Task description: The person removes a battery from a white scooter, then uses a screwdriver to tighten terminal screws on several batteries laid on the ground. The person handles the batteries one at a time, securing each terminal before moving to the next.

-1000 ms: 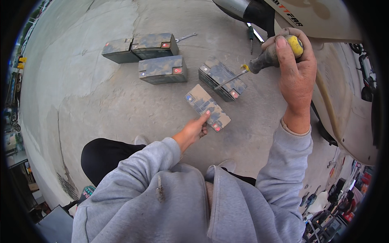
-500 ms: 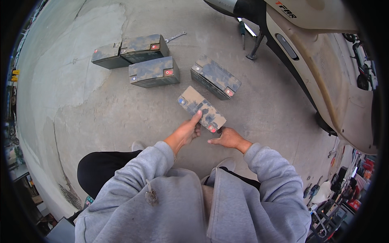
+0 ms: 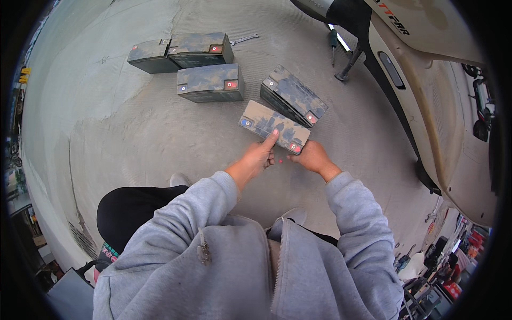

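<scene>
In the head view, the dusty battery (image 3: 265, 113) is in front of the person, its top face turned up toward their head; its long axis slants from far left to near right, with a blue-marked terminal (image 3: 245, 122) at the left end and a red-marked terminal (image 3: 294, 146) at the right, both along the edge nearest the body. The left hand (image 3: 257, 158) is closed on that near edge, thumb pressed flat on the top, fingers curled below. The right hand (image 3: 313, 158) is bent in against the red-marked end, its fingers partly hidden, so I can't tell how far it is closed. Nor can I tell whether the battery's underside touches the floor. That floor is grey, finely ribbed concrete (image 3: 133, 128), and four more batteries stand on it: one (image 3: 295, 96) just beyond, three (image 3: 208, 77) grouped farther left, near a wrench (image 3: 245, 39). A pale scooter (image 3: 421, 96) stands at the right, a green-handled screwdriver (image 3: 333, 40) by its stand. Tan dirt coats the held battery's top, broken by dark blue-grey patches.
</scene>
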The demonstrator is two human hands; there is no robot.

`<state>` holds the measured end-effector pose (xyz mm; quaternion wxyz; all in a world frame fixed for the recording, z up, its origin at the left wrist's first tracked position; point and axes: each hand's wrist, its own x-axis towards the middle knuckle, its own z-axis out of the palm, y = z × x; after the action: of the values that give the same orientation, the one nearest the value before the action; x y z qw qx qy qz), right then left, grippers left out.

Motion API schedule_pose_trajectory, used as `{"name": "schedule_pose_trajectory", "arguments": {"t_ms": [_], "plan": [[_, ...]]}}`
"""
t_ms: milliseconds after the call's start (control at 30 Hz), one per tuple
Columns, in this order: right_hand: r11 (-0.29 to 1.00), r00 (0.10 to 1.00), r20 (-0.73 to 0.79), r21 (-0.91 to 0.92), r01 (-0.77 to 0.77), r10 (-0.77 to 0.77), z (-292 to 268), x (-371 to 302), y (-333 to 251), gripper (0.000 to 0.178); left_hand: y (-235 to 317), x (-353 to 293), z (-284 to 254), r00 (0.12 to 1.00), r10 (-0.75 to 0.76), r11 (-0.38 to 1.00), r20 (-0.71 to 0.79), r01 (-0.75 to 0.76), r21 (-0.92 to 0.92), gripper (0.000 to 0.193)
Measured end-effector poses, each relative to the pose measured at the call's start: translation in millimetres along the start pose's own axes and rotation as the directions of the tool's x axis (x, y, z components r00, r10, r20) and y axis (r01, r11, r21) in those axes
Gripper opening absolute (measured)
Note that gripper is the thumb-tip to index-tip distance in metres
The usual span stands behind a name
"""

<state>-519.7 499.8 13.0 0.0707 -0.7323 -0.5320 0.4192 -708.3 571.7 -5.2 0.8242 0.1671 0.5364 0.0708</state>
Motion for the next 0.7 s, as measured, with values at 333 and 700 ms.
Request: {"name": "schedule_pose_trajectory", "arguments": {"t_ms": [333, 700], "plan": [[0.796, 0.882, -0.433, 0.593, 0.124, 0.184, -144, -63, -37, 0.027, -26, -35, 23, 0.909, -0.134, 0.986, 0.395, 0.083, 0.142, 0.020], [0.043, 0.730, -0.674, 0.737, 0.674, 0.114, -172, -105, -60, 0.025, 5, -54, 27, 0.897, 0.222, 0.950, 0.382, -0.287, 0.122, 0.022]]}}
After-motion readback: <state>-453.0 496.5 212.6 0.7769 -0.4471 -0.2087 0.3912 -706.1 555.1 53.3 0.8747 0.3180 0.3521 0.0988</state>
